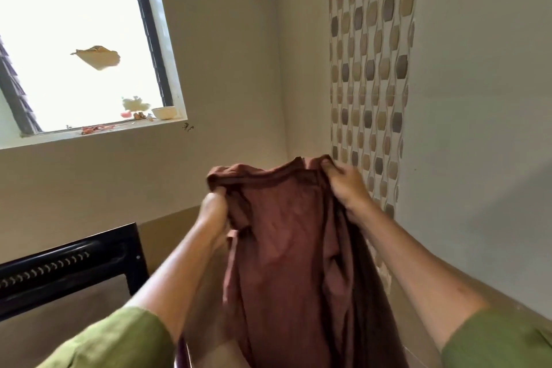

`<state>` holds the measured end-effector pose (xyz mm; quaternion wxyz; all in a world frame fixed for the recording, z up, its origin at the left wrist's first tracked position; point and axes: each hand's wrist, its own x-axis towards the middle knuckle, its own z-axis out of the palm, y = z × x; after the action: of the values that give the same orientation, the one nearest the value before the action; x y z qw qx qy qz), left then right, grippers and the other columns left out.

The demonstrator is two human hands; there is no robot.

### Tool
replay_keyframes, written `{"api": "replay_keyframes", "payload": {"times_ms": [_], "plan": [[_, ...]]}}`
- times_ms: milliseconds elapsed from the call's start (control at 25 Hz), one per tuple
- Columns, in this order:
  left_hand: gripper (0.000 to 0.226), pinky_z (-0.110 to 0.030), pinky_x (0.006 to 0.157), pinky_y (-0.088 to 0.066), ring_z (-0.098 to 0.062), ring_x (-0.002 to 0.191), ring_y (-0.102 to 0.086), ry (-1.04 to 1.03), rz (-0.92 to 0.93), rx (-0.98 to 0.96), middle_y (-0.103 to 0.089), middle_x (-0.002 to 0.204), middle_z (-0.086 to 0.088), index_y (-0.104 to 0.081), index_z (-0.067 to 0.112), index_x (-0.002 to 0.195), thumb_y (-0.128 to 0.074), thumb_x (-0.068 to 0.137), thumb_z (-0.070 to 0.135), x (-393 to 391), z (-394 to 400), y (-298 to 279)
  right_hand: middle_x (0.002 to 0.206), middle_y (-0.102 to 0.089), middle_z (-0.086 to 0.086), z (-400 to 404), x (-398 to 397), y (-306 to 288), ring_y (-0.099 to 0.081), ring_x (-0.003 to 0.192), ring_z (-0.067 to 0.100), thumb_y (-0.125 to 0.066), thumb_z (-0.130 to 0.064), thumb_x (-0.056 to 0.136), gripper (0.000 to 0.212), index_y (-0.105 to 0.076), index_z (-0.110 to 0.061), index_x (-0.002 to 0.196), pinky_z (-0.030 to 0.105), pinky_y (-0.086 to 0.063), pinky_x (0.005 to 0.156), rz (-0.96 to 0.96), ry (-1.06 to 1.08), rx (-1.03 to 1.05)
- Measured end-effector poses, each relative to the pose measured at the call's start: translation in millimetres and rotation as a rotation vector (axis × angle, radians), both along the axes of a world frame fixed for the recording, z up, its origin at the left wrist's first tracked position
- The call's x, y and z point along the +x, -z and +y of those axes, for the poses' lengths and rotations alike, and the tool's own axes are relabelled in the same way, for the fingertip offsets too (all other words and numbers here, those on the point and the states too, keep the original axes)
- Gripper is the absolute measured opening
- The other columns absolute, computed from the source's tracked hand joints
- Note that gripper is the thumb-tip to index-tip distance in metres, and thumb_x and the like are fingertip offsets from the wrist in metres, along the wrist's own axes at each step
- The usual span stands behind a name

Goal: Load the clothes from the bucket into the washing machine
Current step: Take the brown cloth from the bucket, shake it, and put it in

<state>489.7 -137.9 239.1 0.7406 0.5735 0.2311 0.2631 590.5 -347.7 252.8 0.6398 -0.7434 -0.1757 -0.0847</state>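
Hands, left (213, 206) and right (346, 185), grip a garment (286, 248) by its top edge, hanging long-axis down (washer unseen).

It looked like a home washroom: plain cream walls, a patterned tile strip (370, 69) at right, a cluttered window sill (98, 130) far left.

Blown-out window (80, 48) glare, soft blur
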Motion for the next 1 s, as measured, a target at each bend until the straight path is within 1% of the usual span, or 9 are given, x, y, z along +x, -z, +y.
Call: {"api": "replay_keyframes", "payload": {"times_ms": [120, 240, 400, 480, 560, 640, 760, 880, 1000], "plan": [[0.026, -0.022, 0.057, -0.056, -0.012, 0.070, -0.073, 0.388, -0.232, -0.140, -0.075, 0.084, -0.008, -0.063, 0.006, 0.107, -0.045, 0.102, 0.024, 13.9, -78.6, 2.8, 0.078, -0.068, -0.009, 41.3, -33.5, -5.4, -0.057, 0.064, -0.007, -0.053, -0.038, 0.097, 0.030, -0.073, -0.016, 0.095, 0.008, -0.041, 0.057, -0.101, -0.208, -0.101], [0.031, -0.033, 0.082, -0.057, -0.020, 0.091, -0.069, 0.455, -0.242, 0.074, -0.071, 0.106, -0.010, -0.056, 0.011, 0.124, -0.059, 0.094, 0.018, 18.9, -83.2, 9.7, 0.083, -0.070, -0.003, 34.3, -31.4, -3.4, -0.061, 0.070, -0.001, -0.050, -0.036, 0.098, 0.030, -0.073, -0.015, 0.099, 0.010, -0.046, 0.064, -0.028, -0.300, -0.045], [0.013, -0.016, 0.050, -0.049, -0.015, 0.060, -0.060, 0.322, 0.072, 0.502, -0.069, 0.079, -0.012, -0.067, -0.004, 0.098, -0.061, 0.087, -0.005, 18.3, -39.6, 11.2, 0.082, -0.072, -0.002, -16.3, -10.9, 3.5, -0.058, 0.065, 0.000, -0.054, -0.051, 0.091, 0.036, -0.073, -0.022, 0.104, 0.019, -0.046, 0.064, -0.027, -0.406, -0.317], [0.018, -0.015, 0.042, -0.044, -0.010, 0.045, -0.058, 0.199, 0.039, 0.449, -0.065, 0.060, -0.003, -0.067, 0.004, 0.079, -0.056, 0.088, -0.007, 15.1, -20.6, 2.7, 0.091, -0.074, -0.010, -40.5, -3.2, 6.2, -0.063, 0.075, -0.004, -0.064, -0.063, 0.079, 0.039, -0.071, -0.035, 0.104, 0.013, -0.048, 0.067, 0.017, -0.510, -0.637], [0.026, -0.016, 0.041, -0.046, -0.006, 0.041, -0.058, 0.057, -0.038, 0.332, -0.063, 0.060, -0.001, -0.064, 0.015, 0.077, -0.053, 0.090, -0.004, 17.6, 0.6, -8.6, 0.096, -0.073, -0.013, -55.4, 1.0, 13.2, -0.068, 0.085, 0.000, -0.073, -0.065, 0.067, 0.040, -0.072, -0.036, 0.095, 0.015, -0.050, 0.073, 0.146, -0.590, -0.979], [0.021, -0.021, 0.050, -0.050, -0.010, 0.049, -0.061, -0.013, -0.060, 0.276, -0.065, 0.070, -0.003, -0.064, 0.018, 0.080, -0.054, 0.091, 0.003, 19.1, 19.5, -18.3, 0.089, -0.075, -0.010, -62.3, 5.5, 24.4, -0.071, 0.081, 0.006, -0.079, -0.061, 0.064, 0.036, -0.073, -0.031, 0.083, 0.016, -0.053, 0.066, 0.210, -0.588, -1.068], [0.014, -0.035, 0.068, -0.047, -0.020, 0.065, -0.058, -0.098, -0.053, 0.243, -0.063, 0.081, -0.008, -0.063, 0.019, 0.081, -0.055, 0.090, 0.012, 19.2, 42.2, -17.5, 0.073, -0.072, -0.006, -68.5, 8.2, 22.2, -0.068, 0.067, 0.010, -0.080, -0.047, 0.071, 0.028, -0.070, -0.021, 0.073, 0.020, -0.047, 0.057, 0.091, -0.375, -0.777], [0.007, -0.038, 0.072, -0.045, -0.022, 0.069, -0.055, -0.191, -0.133, 0.106, -0.060, 0.085, -0.010, -0.062, 0.018, 0.086, -0.058, 0.092, 0.016, 11.9, 32.3, -9.2, 0.066, -0.060, 0.001, -58.7, 7.1, 2.7, -0.054, 0.067, 0.017, -0.078, -0.028, 0.078, 0.023, -0.061, -0.018, 0.067, 0.030, -0.039, 0.067, 0.006, -0.150, -0.083], [0.013, -0.031, 0.067, -0.052, -0.015, 0.063, -0.062, 0.070, -0.271, 0.127, -0.067, 0.075, -0.002, -0.063, 0.017, 0.086, -0.071, 0.086, 0.027, 11.6, -19.3, -0.6, 0.074, -0.061, 0.006, -6.9, -11.5, -15.7, -0.055, 0.071, 0.019, -0.071, -0.019, 0.086, 0.014, -0.064, -0.013, 0.076, 0.033, -0.043, 0.070, 0.102, -0.220, 0.355]]}}
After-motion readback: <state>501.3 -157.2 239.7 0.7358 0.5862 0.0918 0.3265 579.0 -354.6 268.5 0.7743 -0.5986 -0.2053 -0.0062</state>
